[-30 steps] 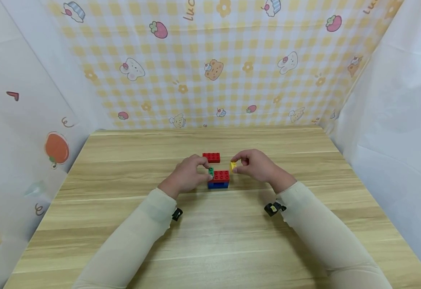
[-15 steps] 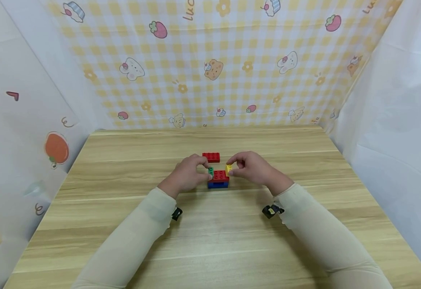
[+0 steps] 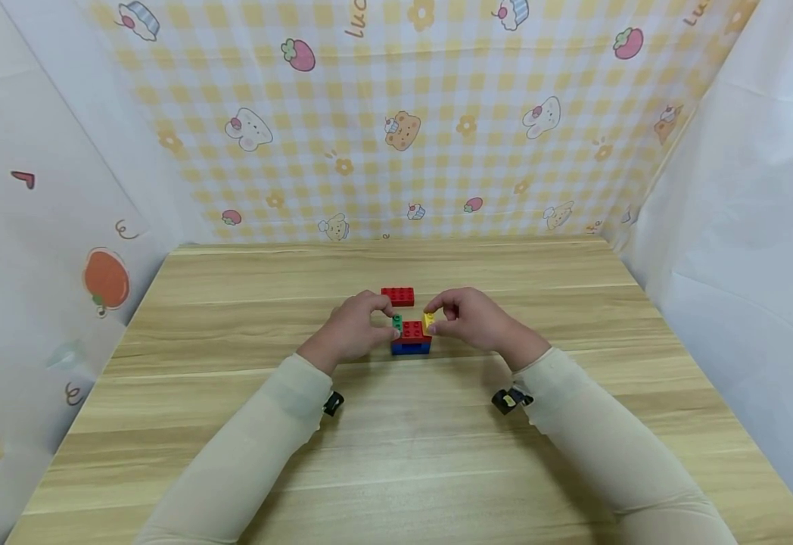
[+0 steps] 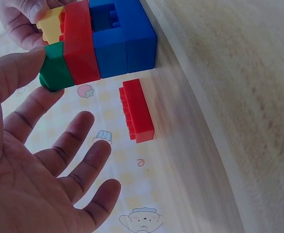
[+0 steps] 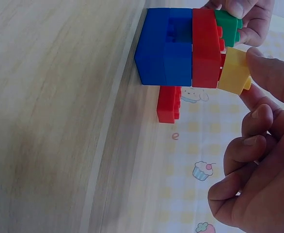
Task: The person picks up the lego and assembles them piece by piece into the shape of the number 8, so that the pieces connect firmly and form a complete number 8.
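Observation:
A stack of toy bricks stands on the table, with blue bricks at the bottom and a red brick on top. My left hand pinches a green brick between thumb and forefinger; it sits on the red brick's left end. At the other end, my right hand pinches a yellow brick by thumb and forefinger. In the right wrist view the yellow brick is slightly tilted against the red brick's studs. The other left fingers are spread, while the other right fingers are curled.
Behind the stack a separate red brick lies on the wooden table. A checked cloth hangs at the table's back edge, with white cloth at the right side.
My right hand has moved left with the yellow brick, from beside the stack onto the right end of the red brick. My left hand has stayed on the green brick.

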Motion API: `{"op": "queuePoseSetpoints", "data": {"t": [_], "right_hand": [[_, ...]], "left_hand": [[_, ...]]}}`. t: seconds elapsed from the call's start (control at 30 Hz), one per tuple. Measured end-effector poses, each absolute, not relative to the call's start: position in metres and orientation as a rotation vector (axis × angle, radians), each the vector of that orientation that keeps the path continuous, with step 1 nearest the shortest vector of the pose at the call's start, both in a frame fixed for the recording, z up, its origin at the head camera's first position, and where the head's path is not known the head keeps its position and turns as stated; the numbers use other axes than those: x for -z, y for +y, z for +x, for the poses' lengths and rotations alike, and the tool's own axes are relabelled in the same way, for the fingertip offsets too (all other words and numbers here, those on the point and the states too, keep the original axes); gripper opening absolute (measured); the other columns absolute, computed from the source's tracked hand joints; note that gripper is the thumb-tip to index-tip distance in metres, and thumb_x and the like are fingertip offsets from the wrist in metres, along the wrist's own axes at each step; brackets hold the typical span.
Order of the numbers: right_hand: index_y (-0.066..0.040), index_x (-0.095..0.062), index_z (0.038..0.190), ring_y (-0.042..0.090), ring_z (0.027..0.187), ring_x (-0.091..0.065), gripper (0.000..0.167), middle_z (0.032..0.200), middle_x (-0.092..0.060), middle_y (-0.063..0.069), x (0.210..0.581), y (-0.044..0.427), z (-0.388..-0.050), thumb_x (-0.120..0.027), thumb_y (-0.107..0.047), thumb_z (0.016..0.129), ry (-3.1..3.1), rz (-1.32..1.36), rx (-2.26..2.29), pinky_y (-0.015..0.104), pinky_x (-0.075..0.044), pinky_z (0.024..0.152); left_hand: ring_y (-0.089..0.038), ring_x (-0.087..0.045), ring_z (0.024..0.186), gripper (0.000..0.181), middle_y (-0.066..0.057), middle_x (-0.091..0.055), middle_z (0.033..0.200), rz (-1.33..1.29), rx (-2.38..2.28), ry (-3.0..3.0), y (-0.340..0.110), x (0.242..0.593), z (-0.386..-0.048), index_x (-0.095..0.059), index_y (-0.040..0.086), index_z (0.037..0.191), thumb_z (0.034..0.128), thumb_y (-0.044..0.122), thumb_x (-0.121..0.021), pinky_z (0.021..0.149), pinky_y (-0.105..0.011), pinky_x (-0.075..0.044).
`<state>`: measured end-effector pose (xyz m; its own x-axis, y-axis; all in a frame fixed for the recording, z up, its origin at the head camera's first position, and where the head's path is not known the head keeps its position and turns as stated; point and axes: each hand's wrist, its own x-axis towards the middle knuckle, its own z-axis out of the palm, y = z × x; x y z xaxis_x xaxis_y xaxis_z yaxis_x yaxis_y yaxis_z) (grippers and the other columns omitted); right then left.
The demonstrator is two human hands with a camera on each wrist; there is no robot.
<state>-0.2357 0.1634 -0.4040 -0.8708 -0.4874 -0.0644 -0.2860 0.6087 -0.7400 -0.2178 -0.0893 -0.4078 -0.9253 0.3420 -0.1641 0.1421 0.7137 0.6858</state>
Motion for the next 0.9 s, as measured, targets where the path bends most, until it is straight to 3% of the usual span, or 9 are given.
{"op": "queuePoseSetpoints", "data": {"t": [0.9], "right_hand": [[-0.006,-0.075,0.120,0.016,0.063,-0.042,0.028,0.072,-0.049,0.000,0.4102,0.1602,-0.2324,-0.080,-0.017,0.095,2.586,-0.623,1.142,0.026,-0.036,0.058]], "left_hand": [[-0.032,-0.052,0.127,0.019,-0.002,-0.056,0.145,0.357,-1.039,2.629,-0.0892,0.4086,-0.2179,-0.069,0.023,0.110,0.0962,0.032,-0.079,0.110,-0.057,-0.041]]}}
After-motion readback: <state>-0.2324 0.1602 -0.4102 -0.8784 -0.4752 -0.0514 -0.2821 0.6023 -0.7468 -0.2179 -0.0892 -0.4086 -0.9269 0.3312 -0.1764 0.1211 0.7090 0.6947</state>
